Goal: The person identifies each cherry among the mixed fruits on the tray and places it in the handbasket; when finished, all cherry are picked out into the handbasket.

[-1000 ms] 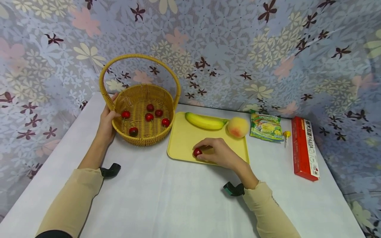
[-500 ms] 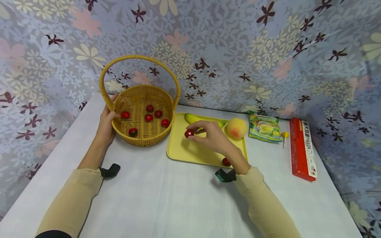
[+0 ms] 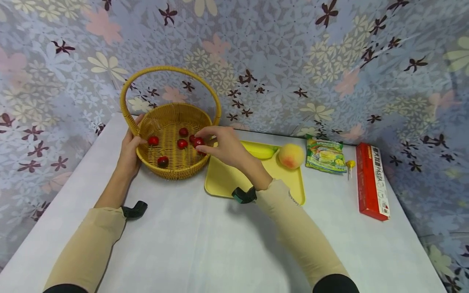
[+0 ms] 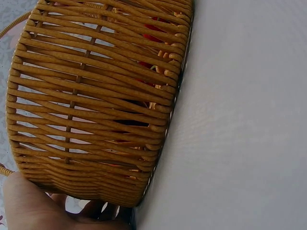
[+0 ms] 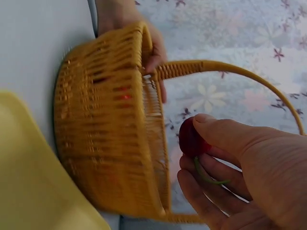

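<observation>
My left hand grips the left side of a round wicker basket, thumb at the rim beside the handle. In the left wrist view its fingers curl against the woven wall. My right hand pinches a dark red cherry between thumb and fingers, over the basket's right rim. In the right wrist view the held cherry has a green stem and hangs just outside the basket's mouth. Several cherries lie on the basket floor, one near the front; those at the right are partly behind my right hand.
A yellow tray right of the basket carries a banana and a peach. Further right lie a green snack packet, a yellow lollipop and a red pasta box. A floral curtain hangs behind the table.
My right hand has carried the cherry from the tray leftward to the basket's rim. Another cherry at the tray's front edge has become hidden behind my right arm. The left hand stays at the basket.
</observation>
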{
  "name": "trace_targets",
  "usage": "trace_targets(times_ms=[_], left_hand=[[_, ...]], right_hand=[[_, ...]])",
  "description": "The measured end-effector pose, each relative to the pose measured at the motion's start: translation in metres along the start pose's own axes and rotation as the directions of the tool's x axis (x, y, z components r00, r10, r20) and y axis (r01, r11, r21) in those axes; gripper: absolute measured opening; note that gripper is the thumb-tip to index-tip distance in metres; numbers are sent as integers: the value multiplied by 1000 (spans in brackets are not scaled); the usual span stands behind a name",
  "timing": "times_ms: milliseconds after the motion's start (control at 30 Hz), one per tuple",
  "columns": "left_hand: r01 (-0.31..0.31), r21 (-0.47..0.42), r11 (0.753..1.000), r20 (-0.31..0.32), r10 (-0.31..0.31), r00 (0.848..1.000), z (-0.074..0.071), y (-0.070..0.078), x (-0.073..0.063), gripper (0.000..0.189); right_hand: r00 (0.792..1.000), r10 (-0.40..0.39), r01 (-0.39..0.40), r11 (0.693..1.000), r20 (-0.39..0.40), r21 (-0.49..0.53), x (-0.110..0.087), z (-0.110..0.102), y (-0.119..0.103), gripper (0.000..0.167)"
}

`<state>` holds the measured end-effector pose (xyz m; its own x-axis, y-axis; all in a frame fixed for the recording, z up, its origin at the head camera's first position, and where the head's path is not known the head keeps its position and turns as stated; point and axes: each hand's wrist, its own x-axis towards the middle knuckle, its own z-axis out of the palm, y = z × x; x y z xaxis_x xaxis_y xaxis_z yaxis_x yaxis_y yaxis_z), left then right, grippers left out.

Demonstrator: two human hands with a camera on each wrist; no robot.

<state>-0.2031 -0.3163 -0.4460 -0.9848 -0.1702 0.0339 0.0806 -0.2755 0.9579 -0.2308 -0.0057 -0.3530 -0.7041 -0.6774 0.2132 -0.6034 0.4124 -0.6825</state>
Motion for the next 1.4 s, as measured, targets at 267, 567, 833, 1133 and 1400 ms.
trace_targets(times_ms=[267, 567, 833, 1133, 1400], left_hand=[[4, 7, 1000, -7, -4, 1000, -1, 1, 0, 79], [-1, 7, 1000, -9, 1, 1000, 0, 1, 1, 79], [16, 35, 999, -9, -16, 1000, -2, 0, 0, 78], [12, 6, 1000, -1, -12, 1000, -3, 2, 0, 78], [11, 4, 1000, 1, -11, 1000, -2, 0, 0, 78]], right_hand=[[998, 24, -21, 999, 64, -41, 20, 22, -10, 36], [999, 17, -20, 994, -30, -110, 4, 18, -6, 31], [998, 23, -27, 998, -66, -49, -25, 6, 1, 25], [995, 30, -36, 998, -96, -61, -61, -14, 16, 25], [985, 134, -139, 990, -111, -34, -93, -32, 32, 25]])
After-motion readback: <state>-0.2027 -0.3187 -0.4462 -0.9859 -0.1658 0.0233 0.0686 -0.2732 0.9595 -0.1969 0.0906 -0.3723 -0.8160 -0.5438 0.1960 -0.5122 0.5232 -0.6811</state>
